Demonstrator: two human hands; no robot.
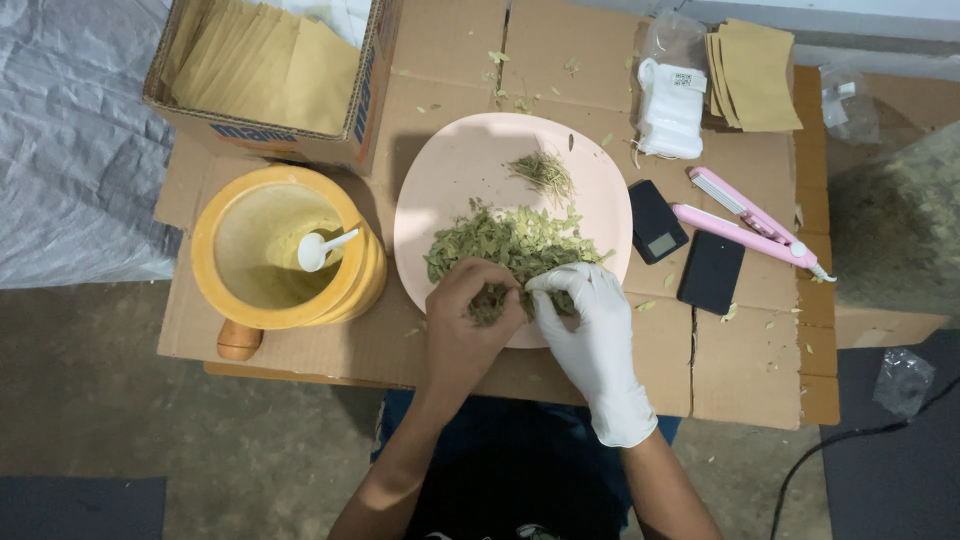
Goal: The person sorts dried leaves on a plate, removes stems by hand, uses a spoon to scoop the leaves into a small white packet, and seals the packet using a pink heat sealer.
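Grip, left hand (468,312): bare, the fingers are curled closed around a small bunch of dried green leaves (505,245) at the near edge of the plate.
Grip, right hand (590,325): it wears a white glove; thumb and fingertips are pinched narrow on some leaves, just beside the left hand, almost touching it.
Leaves: a loose heap in the middle of the pink plate (450,170), and a smaller thin bunch of stems (545,172) lies apart toward the far side of the plate. Some crumbs of leaves lie scattered around it.
Counter (740,370): it is covered with flattened brown cardboard, and the plate stands in its middle.
Left of the plate: a yellow mortar (225,290) with a white spoon (322,248) inside; a round wooden piece (238,340) shows at its near side.
Far left: an open cardboard box (365,110) with brown paper bags (260,65) standing in it.
Right of the plate: a small black scale (656,220), then a flat black lid (711,271), then a pink heat sealer (745,220), slightly open.
Far right: a pack of white sachets (670,105) in clear plastic, and beside it a stack of brown envelopes (755,75).
Right edge: a large clear bag of leaves (895,220), near the counter.
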